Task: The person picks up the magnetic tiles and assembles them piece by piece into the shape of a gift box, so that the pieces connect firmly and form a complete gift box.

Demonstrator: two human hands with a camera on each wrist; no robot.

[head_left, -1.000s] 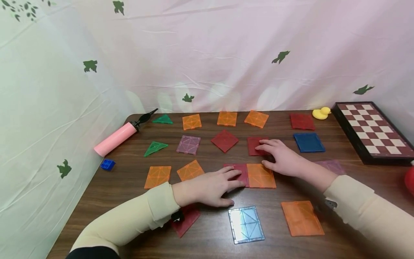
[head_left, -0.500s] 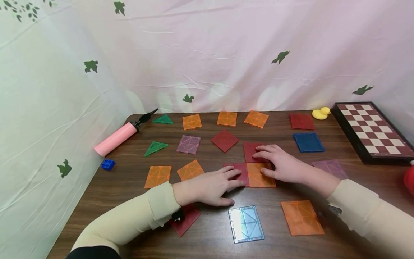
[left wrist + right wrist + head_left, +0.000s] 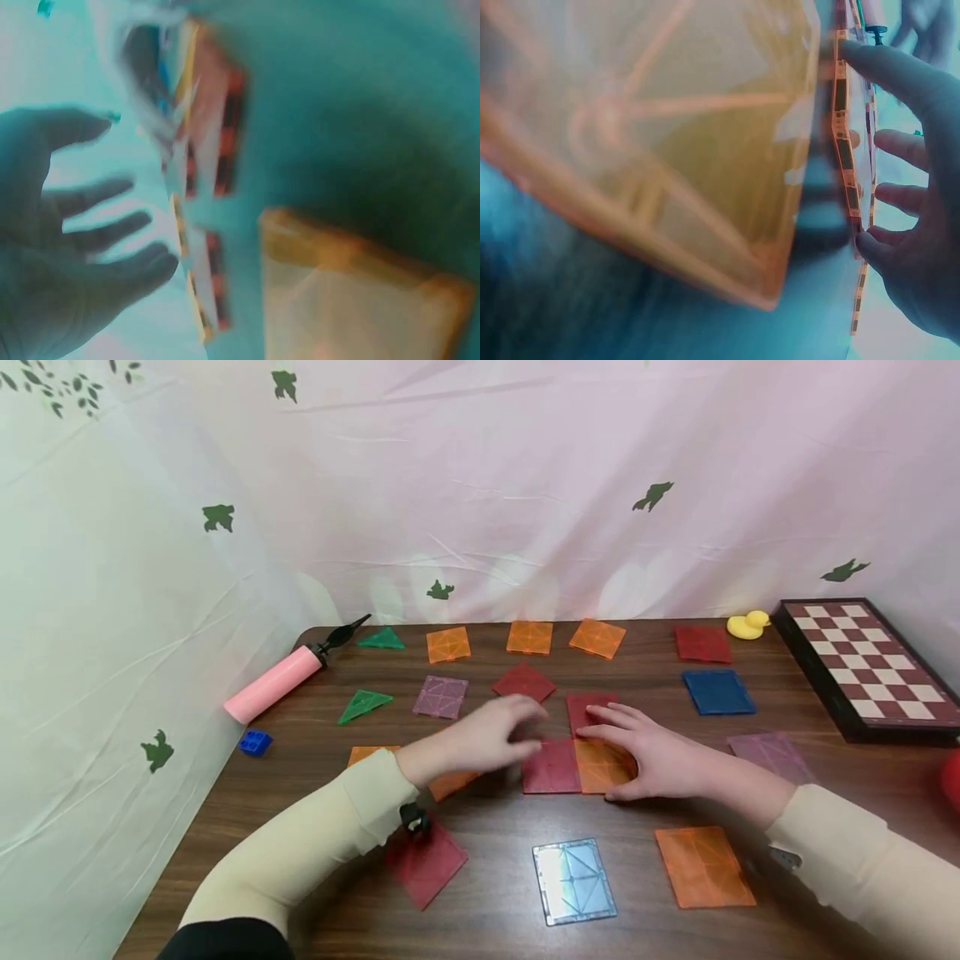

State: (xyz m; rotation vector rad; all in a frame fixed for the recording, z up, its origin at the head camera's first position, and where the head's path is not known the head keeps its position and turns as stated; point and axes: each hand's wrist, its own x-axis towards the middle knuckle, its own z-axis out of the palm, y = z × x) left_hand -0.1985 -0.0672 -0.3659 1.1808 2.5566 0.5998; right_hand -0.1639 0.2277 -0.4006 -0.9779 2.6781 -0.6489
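At table centre, the right hand (image 3: pixel 660 758) rests flat, fingers straight, on an orange tile (image 3: pixel 600 766) joined edge to edge with a red tile (image 3: pixel 552 767) at its 9 o'clock and a second red tile (image 3: pixel 587 708) at its 12 o'clock. The left hand (image 3: pixel 480 739), loose and holding nothing, hovers just at 10 o'clock of the cluster, nearest the left red piece. The head view shows this layout; the right wrist view shows only fingertips (image 3: pixel 866 56) on tile edges, and the left wrist view is blurred.
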